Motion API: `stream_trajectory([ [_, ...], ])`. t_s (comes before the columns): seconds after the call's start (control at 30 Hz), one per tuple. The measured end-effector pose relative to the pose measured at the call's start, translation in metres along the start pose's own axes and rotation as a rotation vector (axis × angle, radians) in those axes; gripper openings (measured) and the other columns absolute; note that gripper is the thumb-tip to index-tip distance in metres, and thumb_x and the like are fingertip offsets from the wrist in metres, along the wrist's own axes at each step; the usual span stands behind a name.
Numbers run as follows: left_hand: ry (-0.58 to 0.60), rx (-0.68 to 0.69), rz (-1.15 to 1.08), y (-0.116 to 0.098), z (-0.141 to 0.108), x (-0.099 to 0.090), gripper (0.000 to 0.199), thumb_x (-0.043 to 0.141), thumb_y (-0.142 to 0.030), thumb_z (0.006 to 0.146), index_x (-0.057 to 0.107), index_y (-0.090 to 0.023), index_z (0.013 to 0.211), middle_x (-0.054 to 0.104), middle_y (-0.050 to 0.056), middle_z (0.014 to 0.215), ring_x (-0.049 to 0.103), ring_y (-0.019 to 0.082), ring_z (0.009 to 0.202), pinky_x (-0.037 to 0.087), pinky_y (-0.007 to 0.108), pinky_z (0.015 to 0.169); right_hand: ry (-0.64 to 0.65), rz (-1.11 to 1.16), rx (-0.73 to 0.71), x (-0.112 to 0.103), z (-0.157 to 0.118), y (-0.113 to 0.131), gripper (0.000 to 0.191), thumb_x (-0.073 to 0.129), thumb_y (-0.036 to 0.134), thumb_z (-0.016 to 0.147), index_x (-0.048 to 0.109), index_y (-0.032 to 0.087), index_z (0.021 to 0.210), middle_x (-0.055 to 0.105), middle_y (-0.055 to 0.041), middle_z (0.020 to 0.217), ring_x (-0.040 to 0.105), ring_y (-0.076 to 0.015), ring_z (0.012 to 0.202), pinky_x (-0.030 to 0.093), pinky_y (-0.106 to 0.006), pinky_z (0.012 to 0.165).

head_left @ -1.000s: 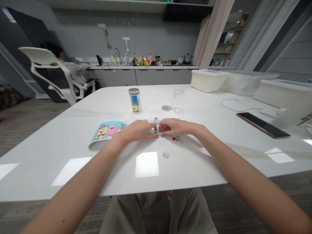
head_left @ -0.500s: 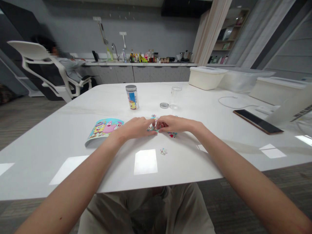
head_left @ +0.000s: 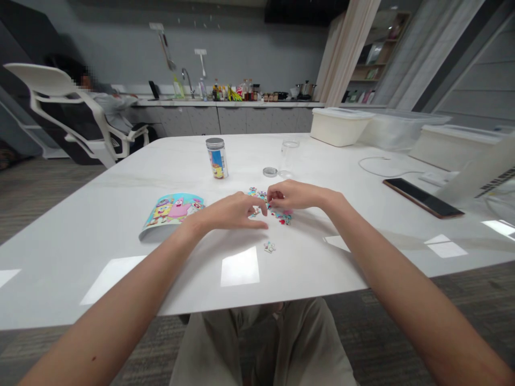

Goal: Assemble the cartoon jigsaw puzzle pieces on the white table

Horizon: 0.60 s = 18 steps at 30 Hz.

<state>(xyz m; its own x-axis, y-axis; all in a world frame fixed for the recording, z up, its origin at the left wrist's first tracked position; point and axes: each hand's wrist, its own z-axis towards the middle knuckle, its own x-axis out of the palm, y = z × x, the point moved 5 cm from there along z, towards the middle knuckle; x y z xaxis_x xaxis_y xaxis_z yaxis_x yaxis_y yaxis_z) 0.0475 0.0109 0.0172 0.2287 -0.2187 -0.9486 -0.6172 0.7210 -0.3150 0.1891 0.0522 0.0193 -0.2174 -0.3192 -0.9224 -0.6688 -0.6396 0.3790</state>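
A pile of small colourful jigsaw puzzle pieces (head_left: 285,216) lies on the white table (head_left: 330,292), partly hidden by my hands. My left hand (head_left: 237,210) is at the pile's left side, thumb and fingers apart, and no piece shows in it. Over the pile's right side, my right hand (head_left: 287,195) has its fingers curled together; whatever is between them is hidden. A few joined pieces (head_left: 269,247) lie nearer the table's front edge. Left of my left hand rests a curved picture sheet (head_left: 177,209) with cartoon figures.
Beyond the pile stand a lidded jar (head_left: 218,159) with a cartoon label, a clear open jar (head_left: 290,155) and a loose silver lid (head_left: 270,171). A phone (head_left: 422,197), a white cable (head_left: 378,166) and plastic bins (head_left: 341,127) occupy the right side. A person sits in a chair (head_left: 68,115) behind.
My hands have drawn apart a little. My right hand has risen slightly away from my left, and the gap between my left thumb and fingers has widened.
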Motion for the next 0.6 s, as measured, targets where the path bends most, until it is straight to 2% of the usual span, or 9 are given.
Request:
stream_trajectory([
  [0.1,0.159,0.087,-0.129,-0.017,0.0,0.009,0.031,0.067,-0.049,0.078,0.071,-0.023,0.096,0.05,-0.006,0.06,0.047,0.01,0.056,0.035,0.023,0.061,0.051,-0.007,0.034,-0.005,-0.006,-0.002,0.019,0.059,0.035,0.079,0.063,0.017,0.08,0.065,-0.0028,0.074,0.054,-0.0143,0.067,0.037,-0.026,0.06],
  [0.17,0.204,0.092,-0.158,-0.021,0.001,0.012,0.028,0.068,-0.047,0.078,0.072,-0.024,0.094,0.05,-0.006,0.06,0.047,0.01,0.056,0.036,0.023,0.062,0.109,0.016,0.057,-0.005,-0.008,-0.004,0.023,0.064,0.04,0.075,0.064,0.017,0.077,0.067,-0.0028,0.073,0.056,-0.0149,0.066,0.038,-0.026,0.06],
  [0.33,0.145,0.039,-0.076,-0.005,0.001,0.012,0.027,0.058,-0.047,0.085,0.07,-0.025,0.096,0.055,-0.004,0.066,0.053,0.011,0.063,0.038,0.023,0.067,0.191,0.059,0.065,0.001,-0.009,-0.004,0.016,0.066,0.032,0.07,0.069,0.018,0.077,0.07,-0.0023,0.075,0.059,-0.0159,0.068,0.04,-0.026,0.059],
  [0.5,0.044,-0.075,0.222,0.008,0.001,0.007,0.027,0.049,-0.044,0.09,0.066,-0.024,0.096,0.058,0.001,0.066,0.055,0.015,0.063,0.034,0.025,0.057,0.205,0.095,0.05,0.006,-0.006,-0.005,0.015,0.065,0.029,0.071,0.068,0.017,0.08,0.069,-0.0022,0.074,0.059,-0.0157,0.069,0.04,-0.026,0.06],
  [0.6,0.037,-0.065,0.278,0.007,0.0,0.006,0.027,0.049,-0.043,0.09,0.067,-0.024,0.094,0.059,0.001,0.065,0.055,0.015,0.061,0.033,0.025,0.056,0.208,0.134,0.028,0.008,-0.004,-0.005,0.015,0.065,0.028,0.071,0.067,0.018,0.082,0.068,-0.0015,0.076,0.058,-0.0155,0.07,0.041,-0.026,0.06],
])
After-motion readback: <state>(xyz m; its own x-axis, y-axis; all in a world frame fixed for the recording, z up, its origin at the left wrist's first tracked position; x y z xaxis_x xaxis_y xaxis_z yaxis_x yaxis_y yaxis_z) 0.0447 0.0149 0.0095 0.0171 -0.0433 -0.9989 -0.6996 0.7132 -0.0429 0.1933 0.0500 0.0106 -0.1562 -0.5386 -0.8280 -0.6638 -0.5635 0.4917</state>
